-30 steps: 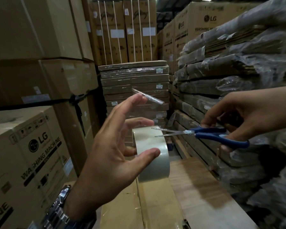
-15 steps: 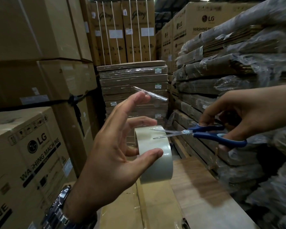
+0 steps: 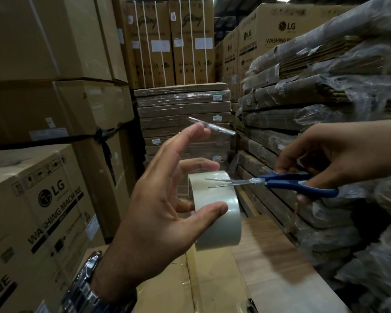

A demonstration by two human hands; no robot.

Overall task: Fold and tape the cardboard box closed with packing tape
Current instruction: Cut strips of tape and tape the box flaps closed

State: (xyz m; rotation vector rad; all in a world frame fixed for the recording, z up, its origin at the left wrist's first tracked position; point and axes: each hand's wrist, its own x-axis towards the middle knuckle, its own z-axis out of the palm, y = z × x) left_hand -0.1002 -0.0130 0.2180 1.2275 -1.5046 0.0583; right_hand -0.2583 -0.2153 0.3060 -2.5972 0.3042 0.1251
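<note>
My left hand [image 3: 158, 206] pinches a roll of clear packing tape [image 3: 219, 220] between the thumb and a finger, held upright above the cardboard box [image 3: 165, 283]. A loose strip of clear tape [image 3: 215, 128] sticks out from my raised index fingertip. My right hand [image 3: 339, 154] grips blue-handled scissors [image 3: 289, 185]. Their blades are slightly parted and their tips lie over the top of the roll. A band of tape [image 3: 212, 281] runs along the box's top seam below the roll.
Stacked LG washing machine cartons [image 3: 43, 199] stand close on the left. Plastic-wrapped bundles of flat cardboard [image 3: 325, 105] rise on the right, and more flat packs [image 3: 183, 109] are stacked straight ahead. A wooden board [image 3: 275, 267] lies beside the box on the right.
The scissors' tips have crept slightly left over the roll. My left hand keeps the same hold on the tape.
</note>
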